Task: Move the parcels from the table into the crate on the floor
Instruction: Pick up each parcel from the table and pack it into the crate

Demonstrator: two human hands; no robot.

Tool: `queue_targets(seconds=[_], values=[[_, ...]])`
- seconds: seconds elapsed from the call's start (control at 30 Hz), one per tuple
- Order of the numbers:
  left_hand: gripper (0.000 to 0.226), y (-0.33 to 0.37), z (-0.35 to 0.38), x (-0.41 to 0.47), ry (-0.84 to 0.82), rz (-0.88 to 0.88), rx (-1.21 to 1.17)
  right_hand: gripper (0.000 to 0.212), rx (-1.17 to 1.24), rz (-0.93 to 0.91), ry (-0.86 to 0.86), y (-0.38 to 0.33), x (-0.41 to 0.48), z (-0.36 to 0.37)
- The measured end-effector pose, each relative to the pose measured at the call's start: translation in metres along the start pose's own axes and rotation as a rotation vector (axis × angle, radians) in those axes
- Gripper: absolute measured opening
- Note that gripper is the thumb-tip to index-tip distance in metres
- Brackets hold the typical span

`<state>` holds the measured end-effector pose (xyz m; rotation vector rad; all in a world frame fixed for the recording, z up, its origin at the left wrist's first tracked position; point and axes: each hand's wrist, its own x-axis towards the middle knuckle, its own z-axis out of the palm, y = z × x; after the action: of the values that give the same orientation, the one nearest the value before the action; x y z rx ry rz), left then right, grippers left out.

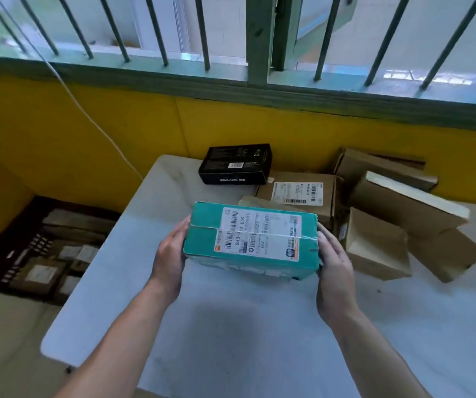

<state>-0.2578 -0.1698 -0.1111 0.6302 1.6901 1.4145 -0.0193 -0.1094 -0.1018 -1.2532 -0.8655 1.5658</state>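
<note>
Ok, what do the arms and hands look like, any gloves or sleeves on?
Both forearms are bare as far as the frame edge, and no sleeves show. The left hand and right hand wear no gloves. No watch, ring or wristband is visible.

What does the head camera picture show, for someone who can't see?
Left hand and right hand hold a teal parcel over a white table. Brown boxes and a black box lie behind; a crate sits on the floor, left.
</note>
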Motion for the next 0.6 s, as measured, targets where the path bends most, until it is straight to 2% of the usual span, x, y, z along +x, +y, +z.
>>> queue_targets(seconds=[0.13, 0.4, 0.57, 0.6], values=[[0.034, 0.019, 0.005, -0.015, 0.022, 0.169, -0.066, 0.032, 0.121, -0.111, -0.051, -0.019, -0.008, 0.006], [0.053, 0.067, 0.013, -0.045, -0.119, 0.367, -0.301, 0.038, 0.250, -0.278, -0.141, -0.072, -0.038, 0.008], [0.035, 0.093, 0.019, -0.067, -0.168, 0.451, -0.415, 0.039, 0.245, -0.371, -0.179, -0.094, -0.056, 0.004], [0.038, 0.097, 0.020, -0.070, -0.174, 0.461, -0.425, 0.037, 0.246, -0.386, -0.184, -0.097, -0.058, 0.004]])
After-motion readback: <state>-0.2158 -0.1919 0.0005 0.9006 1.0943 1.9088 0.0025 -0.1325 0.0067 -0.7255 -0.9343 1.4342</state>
